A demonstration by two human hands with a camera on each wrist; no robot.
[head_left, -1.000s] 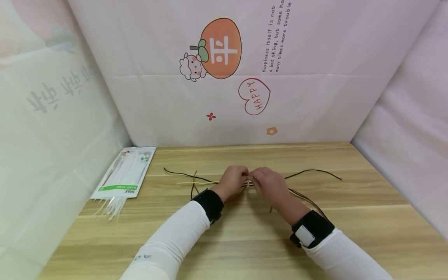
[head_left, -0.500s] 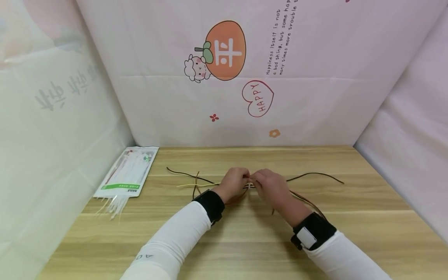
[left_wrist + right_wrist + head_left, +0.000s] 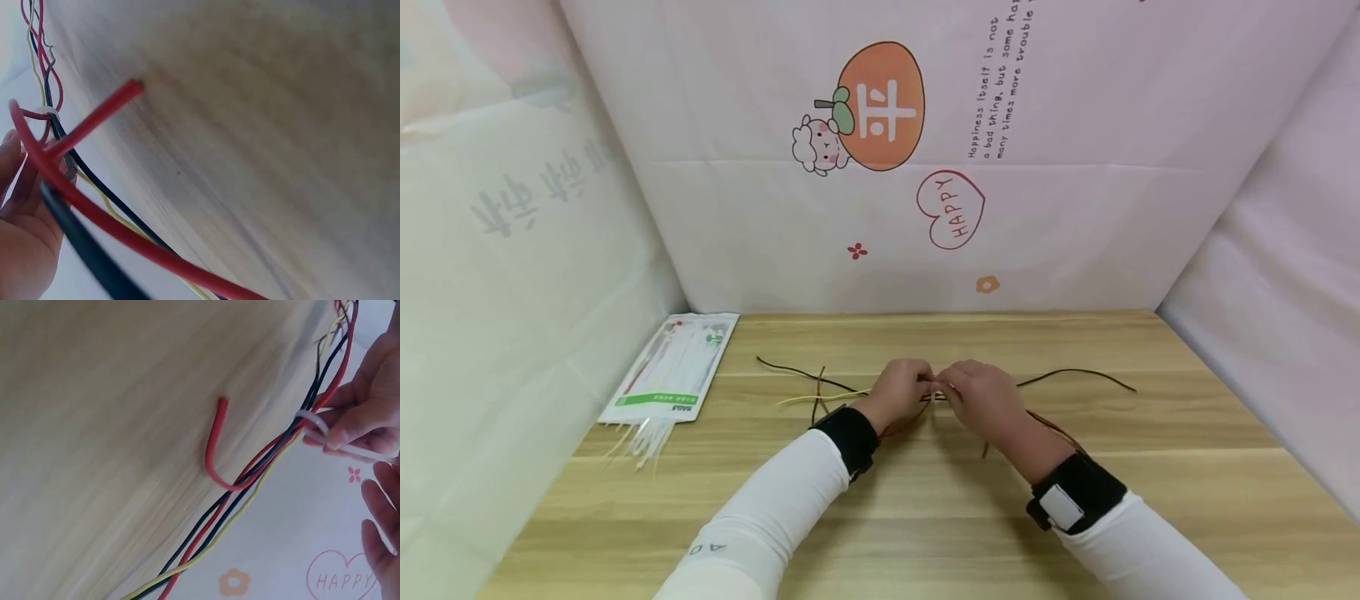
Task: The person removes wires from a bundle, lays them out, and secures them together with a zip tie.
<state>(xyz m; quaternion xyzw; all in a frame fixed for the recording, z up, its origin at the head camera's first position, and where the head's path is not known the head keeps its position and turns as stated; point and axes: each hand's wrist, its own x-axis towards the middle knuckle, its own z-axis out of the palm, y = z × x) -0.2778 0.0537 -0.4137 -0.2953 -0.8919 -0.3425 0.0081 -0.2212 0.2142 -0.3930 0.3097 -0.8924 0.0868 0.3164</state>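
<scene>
A bundle of red, black and yellow wires point(image 3: 272, 453) stretches sideways under both hands. Around its middle loops a white cable tie point(image 3: 312, 420). My left hand point(image 3: 898, 392) pinches the tie close to the bundle between thumb and finger. Beside it, my right hand point(image 3: 985, 398) has its fingertips at the tie's tail and appears to pinch it; its thumb is out of the right wrist view. In the head view the hands nearly meet and hide most of the tie. A red wire end point(image 3: 103, 115) sticks out near the left wrist camera.
A white packet point(image 3: 673, 367) with several loose cable ties point(image 3: 647, 440) poking out lies at the left of the wooden table point(image 3: 910, 533). A printed cloth point(image 3: 737, 233) hangs behind, and more cloth walls stand at both sides.
Both hands stay at the bundle's middle with little movement. The right forearm has shifted slightly to the right. The head view has moved a little.
</scene>
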